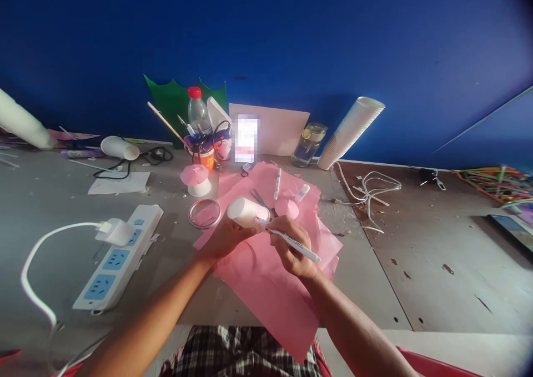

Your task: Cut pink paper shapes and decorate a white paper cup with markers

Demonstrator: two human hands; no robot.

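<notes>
My left hand (227, 235) is closed around a white paper cup (242, 210), which lies tilted on its side above the pink paper (258, 269). My right hand (293, 246) grips a white marker pen (300, 247), its tip against the cup near the rim end. Faint pink marks show on the cup at that spot. Just behind the hands are grey scissors (260, 198), partly hidden by the cup, and a round pink paper piece (286, 209). A second white marker (277, 184) and a white cap-like piece (302, 192) rest on the paper.
A power strip (119, 260) with a plugged-in charger is at left. Behind stand a red-capped bottle (197, 110), a glass jar (308, 144) and a leaning stack of paper cups (352, 132). A tape roll (204, 214) lies near a pink-topped cup (197, 180). A white cable (370, 191) coils at right.
</notes>
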